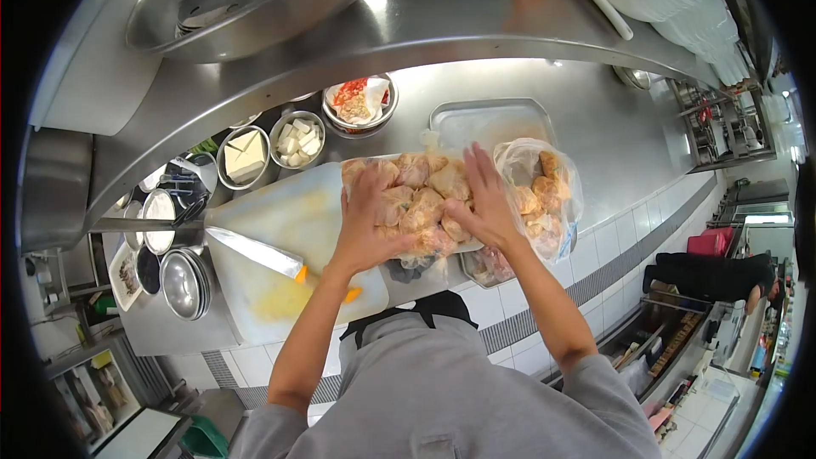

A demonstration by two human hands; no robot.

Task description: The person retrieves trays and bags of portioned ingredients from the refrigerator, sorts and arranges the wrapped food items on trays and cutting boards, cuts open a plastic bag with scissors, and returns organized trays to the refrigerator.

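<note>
Both bare hands are open, palms down and fingers spread, over a batch of pale orange meat pieces (422,208) in thin clear plastic. The left hand (367,219) is at the batch's left side, with its fingers pointing away from the body and its thumb reaching inward across the near pieces. The right hand (489,204) is at the right edge, with its fingers pointing away and its thumb reaching in over the pieces. The meat pieces lie mostly between the two hands, partly under the fingers and thumbs; neither hand is closed around a piece. Whether the palms press on the meat or only rest lightly, I cannot tell.

Just beside the right hand, further right, is an open clear bag (544,195) with more orange pieces in it. Beyond the right hand lies a shallow metal tray (497,117). To the left of the meat is a white cutting board (297,204) with yellow stains, and on it a knife (255,252) with an orange handle end, near the left forearm. Past the board's far edge stand a bowl of white cubes (297,139), a bowl of pale blocks (246,156) and a bowl of red and pale chopped food (359,103).
</note>
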